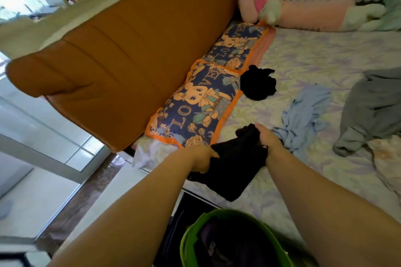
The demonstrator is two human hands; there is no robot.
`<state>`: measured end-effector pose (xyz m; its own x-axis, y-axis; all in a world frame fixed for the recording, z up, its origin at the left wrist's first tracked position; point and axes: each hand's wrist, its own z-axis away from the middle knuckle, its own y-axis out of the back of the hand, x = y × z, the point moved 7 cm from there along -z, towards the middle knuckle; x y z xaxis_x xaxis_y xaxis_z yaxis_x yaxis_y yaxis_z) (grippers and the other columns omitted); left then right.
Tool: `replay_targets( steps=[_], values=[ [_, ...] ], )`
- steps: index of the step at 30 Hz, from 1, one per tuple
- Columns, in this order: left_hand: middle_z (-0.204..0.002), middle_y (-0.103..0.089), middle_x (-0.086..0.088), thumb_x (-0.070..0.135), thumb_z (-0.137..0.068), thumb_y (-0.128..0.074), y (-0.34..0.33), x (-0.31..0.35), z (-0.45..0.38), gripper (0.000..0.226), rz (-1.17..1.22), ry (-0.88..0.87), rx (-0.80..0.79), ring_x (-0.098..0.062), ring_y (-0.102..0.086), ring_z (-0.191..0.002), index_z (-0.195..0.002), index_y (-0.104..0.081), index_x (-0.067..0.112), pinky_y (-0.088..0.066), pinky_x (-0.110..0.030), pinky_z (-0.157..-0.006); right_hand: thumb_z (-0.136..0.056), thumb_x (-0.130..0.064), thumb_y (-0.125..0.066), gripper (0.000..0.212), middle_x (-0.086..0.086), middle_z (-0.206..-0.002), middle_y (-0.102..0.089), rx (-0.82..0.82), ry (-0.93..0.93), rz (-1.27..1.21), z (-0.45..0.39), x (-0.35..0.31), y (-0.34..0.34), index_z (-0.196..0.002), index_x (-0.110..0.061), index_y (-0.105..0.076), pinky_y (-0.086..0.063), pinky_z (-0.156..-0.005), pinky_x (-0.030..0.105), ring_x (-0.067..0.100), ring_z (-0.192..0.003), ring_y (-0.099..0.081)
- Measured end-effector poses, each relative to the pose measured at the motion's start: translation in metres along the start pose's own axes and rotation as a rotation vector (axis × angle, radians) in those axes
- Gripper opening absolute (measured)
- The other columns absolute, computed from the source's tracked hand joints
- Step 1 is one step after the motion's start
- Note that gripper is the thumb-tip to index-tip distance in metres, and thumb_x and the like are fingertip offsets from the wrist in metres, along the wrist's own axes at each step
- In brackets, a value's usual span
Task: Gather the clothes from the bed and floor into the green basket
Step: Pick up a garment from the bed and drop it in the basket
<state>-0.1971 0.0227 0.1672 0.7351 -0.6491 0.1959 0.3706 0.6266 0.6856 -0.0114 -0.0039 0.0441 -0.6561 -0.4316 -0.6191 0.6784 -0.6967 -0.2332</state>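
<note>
Gripping limp black garment (234, 171), both hands

Your bed (314, 54) carries two pillows (195, 106), a black bundle (258, 83), a blue garment (303, 112), grey clothing (373, 110) and a pink plush (282, 4).

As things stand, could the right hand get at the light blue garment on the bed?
Probably yes, once free. The light blue garment lies uncovered just beyond the right hand, with nothing between them. But that hand and the left hand both grip a black garment, which would have to be dropped first.
</note>
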Motion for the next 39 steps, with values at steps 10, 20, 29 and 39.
replay_targets(
  steps=[10,20,29,39],
  values=[
    [-0.151,-0.038,-0.010,0.041,-0.092,-0.061,0.023,0.009,0.018,0.072,0.196,0.022,0.175,-0.033,-0.044,-0.132,-0.150,-0.025,0.020,-0.040,-0.048,-0.106,-0.093,-0.010,-0.053,0.019,0.011,-0.103,-0.065,-0.264,0.346,0.621,0.132,-0.057,-0.042,-0.108,-0.018,-0.062,-0.051,-0.084,0.038,0.028,-0.093,-0.063],
    [-0.086,-0.056,-0.004,0.000,-0.090,-0.044,0.064,0.042,0.070,0.026,0.918,-0.121,0.237,-0.016,-0.054,-0.076,-0.107,-0.055,0.016,-0.043,-0.029,-0.073,-0.086,-0.011,-0.062,0.018,-0.001,-0.082,-0.066,-0.425,0.589,1.193,0.218,-0.108,-0.085,-0.086,-0.025,-0.073,-0.047,-0.073,0.025,0.012,-0.075,-0.059],
    [-0.151,-0.040,-0.008,0.060,-0.098,-0.026,0.022,0.014,0.083,0.066,0.906,0.004,0.105,-0.027,-0.040,-0.134,-0.143,-0.040,0.015,-0.024,-0.044,-0.115,-0.082,-0.003,-0.048,0.031,0.001,-0.068,-0.062,-0.041,0.856,0.915,0.258,-0.177,-0.058,-0.066,-0.023,-0.067,-0.040,-0.055,0.026,0.017,-0.056,-0.051],
    [-0.107,-0.064,-0.006,0.038,-0.093,-0.056,0.056,-0.031,0.114,0.023,-0.002,0.375,0.524,-0.028,-0.057,-0.109,-0.105,-0.064,0.019,-0.037,-0.044,-0.102,-0.098,-0.001,-0.040,0.036,0.005,-0.128,-0.051,-0.014,0.443,1.493,0.239,-0.137,-0.074,-0.126,-0.013,-0.061,-0.046,-0.069,0.026,0.025,-0.082,-0.052]
  ],
)
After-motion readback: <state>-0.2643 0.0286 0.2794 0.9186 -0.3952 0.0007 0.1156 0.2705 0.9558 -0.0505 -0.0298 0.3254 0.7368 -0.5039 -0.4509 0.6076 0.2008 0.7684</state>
